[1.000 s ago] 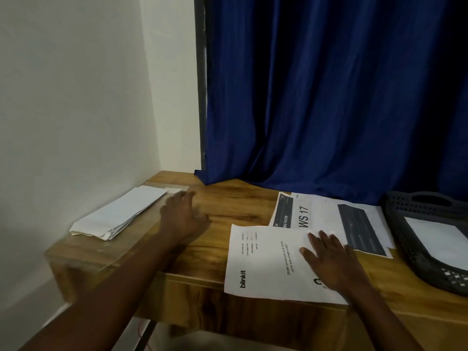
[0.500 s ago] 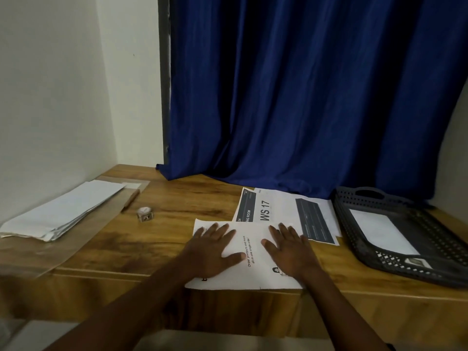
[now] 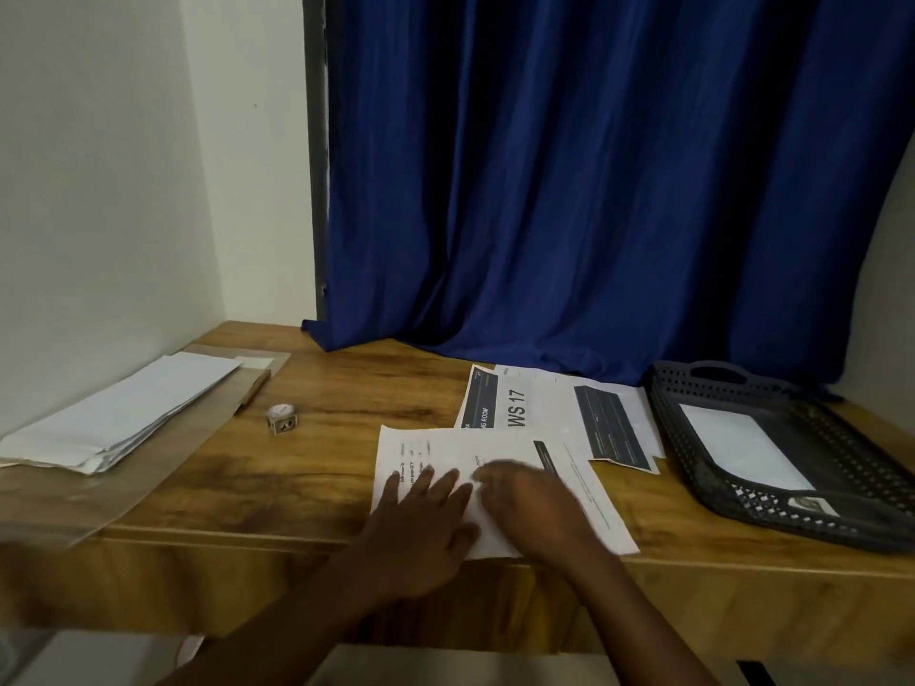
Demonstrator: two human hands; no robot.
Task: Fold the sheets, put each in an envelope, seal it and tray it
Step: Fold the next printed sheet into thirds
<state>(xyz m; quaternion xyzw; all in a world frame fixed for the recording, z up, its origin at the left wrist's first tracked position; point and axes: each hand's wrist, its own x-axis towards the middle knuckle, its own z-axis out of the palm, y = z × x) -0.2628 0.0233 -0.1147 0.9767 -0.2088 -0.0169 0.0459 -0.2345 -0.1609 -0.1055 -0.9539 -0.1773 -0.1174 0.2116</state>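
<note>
Left hand [image 3: 421, 517] lies flat, fingers spread, on a printed sheet [image 3: 569, 487] at the worktop [image 3: 322, 467] edge. Right hand [image 3: 530, 507], blurred beside it, touches the sheet; its grip is unclear.

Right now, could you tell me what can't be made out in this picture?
Head view:
- Right hand: motion-blurred, so its grip is unclear.
- Sheet print: too small, partly under the left hand.
- Tray: cut off by the right edge.
- Envelope stack: count unreadable.
</note>
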